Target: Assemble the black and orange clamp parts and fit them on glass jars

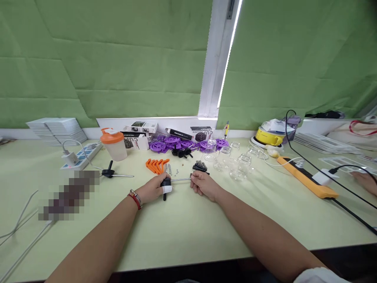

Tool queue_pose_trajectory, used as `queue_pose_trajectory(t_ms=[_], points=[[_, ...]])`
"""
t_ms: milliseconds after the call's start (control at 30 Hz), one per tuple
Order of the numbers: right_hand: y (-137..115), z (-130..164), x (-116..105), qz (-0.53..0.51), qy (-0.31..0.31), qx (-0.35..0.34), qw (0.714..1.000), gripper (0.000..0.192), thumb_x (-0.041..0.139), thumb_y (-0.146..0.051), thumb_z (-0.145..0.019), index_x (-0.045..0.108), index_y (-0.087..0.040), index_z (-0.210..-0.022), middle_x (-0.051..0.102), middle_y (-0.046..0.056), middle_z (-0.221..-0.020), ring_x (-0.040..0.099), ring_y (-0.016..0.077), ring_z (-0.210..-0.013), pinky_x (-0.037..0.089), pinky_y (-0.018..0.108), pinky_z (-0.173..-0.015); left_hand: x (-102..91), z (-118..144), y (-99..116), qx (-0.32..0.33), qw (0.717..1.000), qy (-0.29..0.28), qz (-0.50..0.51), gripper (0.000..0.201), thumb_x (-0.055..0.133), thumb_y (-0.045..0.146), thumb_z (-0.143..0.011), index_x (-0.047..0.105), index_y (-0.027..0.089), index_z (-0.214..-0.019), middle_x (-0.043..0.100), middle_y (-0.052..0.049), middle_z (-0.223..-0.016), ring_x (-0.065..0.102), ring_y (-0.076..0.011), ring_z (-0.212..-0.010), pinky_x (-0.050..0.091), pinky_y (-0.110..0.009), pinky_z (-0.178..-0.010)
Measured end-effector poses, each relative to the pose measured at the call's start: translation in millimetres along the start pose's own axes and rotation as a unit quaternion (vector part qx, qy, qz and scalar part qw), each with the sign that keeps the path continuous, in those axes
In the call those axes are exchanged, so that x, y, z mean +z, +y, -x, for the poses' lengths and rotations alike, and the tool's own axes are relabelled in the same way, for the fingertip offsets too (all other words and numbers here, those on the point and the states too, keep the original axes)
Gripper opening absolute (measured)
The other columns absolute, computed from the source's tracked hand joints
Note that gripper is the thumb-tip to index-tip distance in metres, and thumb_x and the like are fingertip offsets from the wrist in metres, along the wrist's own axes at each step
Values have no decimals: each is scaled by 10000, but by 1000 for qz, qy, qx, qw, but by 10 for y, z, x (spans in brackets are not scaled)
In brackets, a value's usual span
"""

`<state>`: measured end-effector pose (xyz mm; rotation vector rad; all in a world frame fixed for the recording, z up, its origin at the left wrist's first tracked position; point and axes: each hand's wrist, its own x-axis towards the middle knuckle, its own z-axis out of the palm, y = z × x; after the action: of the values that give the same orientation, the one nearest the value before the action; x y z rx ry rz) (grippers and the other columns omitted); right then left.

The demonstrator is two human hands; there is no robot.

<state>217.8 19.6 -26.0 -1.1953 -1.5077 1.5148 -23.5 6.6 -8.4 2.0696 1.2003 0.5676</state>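
My left hand (pixel 156 188), with white tape on the thumb, closes round a black disc-shaped part with a short black bar (pixel 166 182). From this part a thin metal rod (pixel 181 180) runs level to the right. At the rod's far end my right hand (pixel 204 186) is closed in a pinch; whether it also has a small piece there is hidden. Just beyond the hands lie orange angled brackets (pixel 157 165), metal screws (pixel 168 169) and a group of small black parts (pixel 200 166). Left of my left hand rests a similar black part with a rod (pixel 108 172).
Purple wheel-like parts (pixel 172 142) and opened boxes (pixel 137 141) line the back. Clear glass cups (pixel 240 169) stand to the right, near an orange power strip (pixel 309 181). An orange-lidded shaker (pixel 114 147) is at left. Another person's hand (pixel 365 182) shows far right.
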Motion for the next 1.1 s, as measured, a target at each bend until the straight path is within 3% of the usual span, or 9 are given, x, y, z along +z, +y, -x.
queue_pose_trajectory(t_ms=[367, 500, 567, 667, 767, 867, 1000, 1100], points=[[49, -20, -4, 49, -10, 7, 999, 288, 411, -398, -872, 454, -191, -677, 487, -43, -446, 277, 52, -299, 211, 199, -335, 12, 25, 11, -6, 1000, 11, -8, 310, 532, 433, -767, 525, 200, -970, 524, -16, -845, 471, -178, -768, 416, -312, -720], [-30, 91, 57, 105, 86, -60, 989, 348, 375, -489, -874, 463, -196, -707, 525, -13, -545, 391, 87, -396, 305, 228, -415, -25, 40, 41, -28, 997, 42, 55, 336, 537, 418, -770, 509, 198, -1023, 529, -23, -874, 488, -184, -795, 430, -314, -730], [-106, 193, 152, 179, 126, -137, 966, 337, 391, -496, -872, 512, -196, -779, 565, 17, -656, 503, 127, -561, 373, 250, -532, -45, 41, 72, -29, 993, 84, 82, 374, 535, 403, -778, 484, 201, -1089, 541, -45, -967, 504, -200, -869, 430, -325, -777], [-220, 309, 384, 310, 66, -198, 927, 342, 443, -491, -857, 566, -210, -1007, 610, 53, -802, 548, 175, -703, 379, 280, -620, -38, 31, 142, -17, 985, 143, 90, 440, 521, 388, -795, 433, 196, -1181, 535, -77, -1076, 507, -221, -961, 415, -346, -848], [-312, 292, 637, 460, 33, -204, 863, 306, 476, -454, -846, 609, -186, -909, 624, 93, -810, 565, 207, -711, 347, 295, -604, 26, 17, 225, 6, 981, 177, 77, 374, 482, 376, -824, 441, 184, -1143, 545, -81, -1052, 513, -218, -952, 415, -351, -857], [-404, 166, 783, 542, 29, -199, 816, 258, 461, -356, -859, 620, -163, -798, 643, 110, -778, 587, 209, -704, 339, 287, -592, 77, 15, 274, 17, 974, 218, 57, 318, 458, 371, -844, 447, 181, -1099, 548, -72, -1004, 519, -203, -908, 427, -346, -830], [-568, -106, 669, 580, 71, -183, 791, 315, 376, -323, -894, 633, -164, -807, 664, 95, -808, 608, 206, -738, 367, 277, -607, -61, 19, 174, 50, 966, 252, -4, 453, 452, 354, -853, 342, 186, -1260, 508, -95, -1142, 513, -201, -999, 416, -340, -873], [-689, -422, 371, 564, 153, -135, 800, 355, 338, -341, -913, 638, -156, -867, 667, 99, -829, 614, 207, -765, 390, 272, -622, -341, 41, -33, 11, 931, 329, -159, 567, 518, 359, -796, 333, 153, -1290, 499, -129, -1195, 479, -256, -1089, 355, -397, -947]])
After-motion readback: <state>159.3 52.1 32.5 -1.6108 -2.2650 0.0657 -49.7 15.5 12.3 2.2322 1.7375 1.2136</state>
